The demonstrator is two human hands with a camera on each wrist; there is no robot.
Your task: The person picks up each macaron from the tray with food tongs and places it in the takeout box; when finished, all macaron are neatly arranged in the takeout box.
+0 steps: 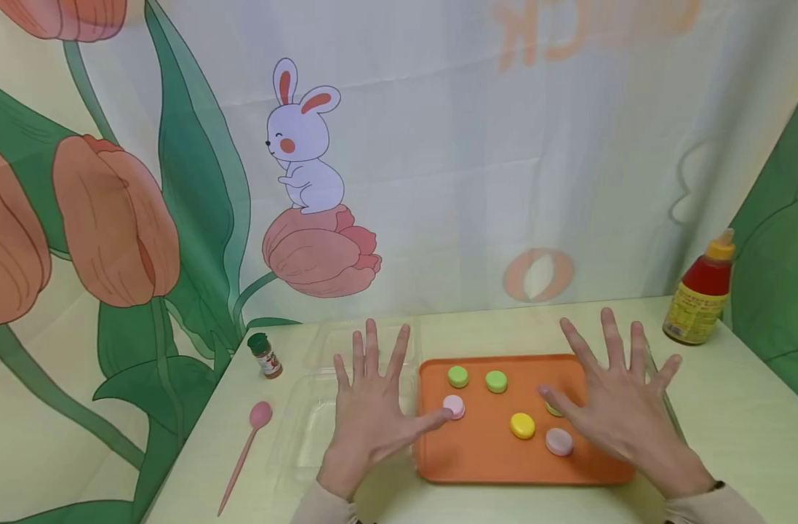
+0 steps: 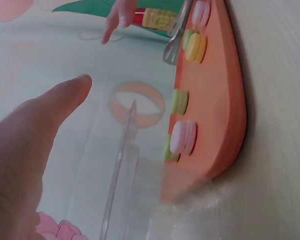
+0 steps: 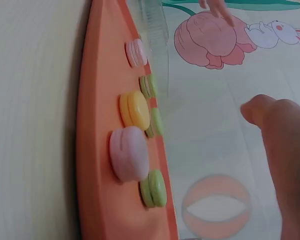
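My left hand (image 1: 372, 411) is held with its fingers spread over the clear plastic container (image 1: 294, 426), its thumb reaching across the left rim of an orange tray (image 1: 477, 462). Over the tray's right part is my right hand (image 1: 624, 400), fingers spread too, holding nothing. Macarons lie on the tray: two green ones (image 1: 458, 376) at the back, a pale pink macaron (image 1: 454, 407) by the left thumb, a yellow macaron (image 1: 522, 426) and a lilac macaron (image 1: 559, 442). Another green macaron (image 3: 153, 189) is partly hidden by the right thumb in the head view.
Left of the container lie a pink spoon (image 1: 260, 415) and a small green-capped jar (image 1: 266, 356). A red and yellow squeeze bottle (image 1: 698, 295) stands at the back right. A slotted metal utensil (image 2: 173, 49) shows beyond the tray. A printed curtain (image 1: 438, 182) hangs behind.
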